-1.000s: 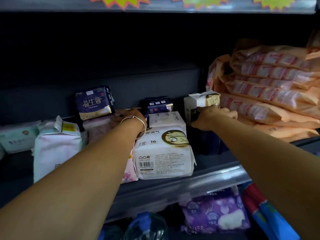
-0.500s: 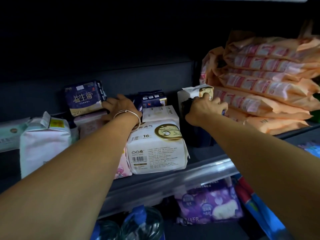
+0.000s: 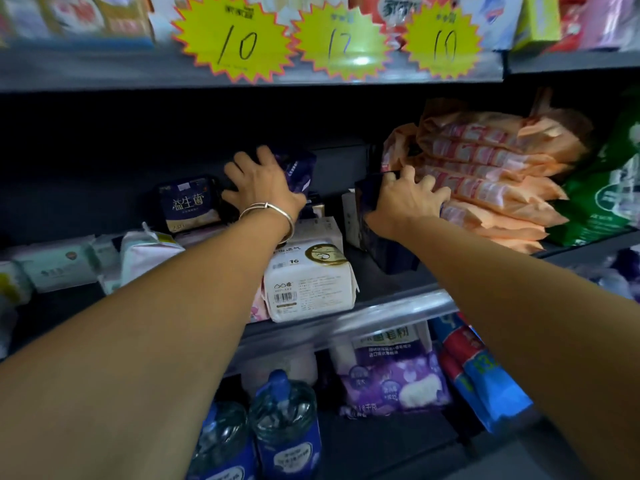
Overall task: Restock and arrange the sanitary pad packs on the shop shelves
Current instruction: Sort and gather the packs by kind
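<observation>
A: Entry one, the hands. What are they holding?

B: The left hand (image 3: 261,188), a bangle on its wrist, is gripping a dark purple pack (image 3: 298,169) at the back of the middle shelf (image 3: 346,322), fingers spread across the front of the pack. The right hand (image 3: 403,199) is curling over the top of a dark navy pack (image 3: 375,216) that is standing upright just beside the orange stack (image 3: 485,174).

A: Working outward, what is lying between and around them?

B: Between the forearms: one white pack marked 16 (image 3: 310,282) at the shelf front, with a second white pack sitting behind it. Left of the left hand: one navy pack with white lettering (image 3: 188,202), then one pale pink pack (image 3: 145,251) and one mint-and-white pack (image 3: 57,268). Orange stack: six layers showing, possibly more underneath. One green pack (image 3: 613,188) at far right.

A: Above and below?

B: Three yellow starburst price tags (image 3: 343,39), reading 10, 12, 10. Below, one purple pack (image 3: 394,372) and two water bottles (image 3: 263,420).

A: Progress?

B: Judging it part done. The orange stack is looking settled; the middle run is sitting mixed and gappy, with two packs in hand awaiting placement.
</observation>
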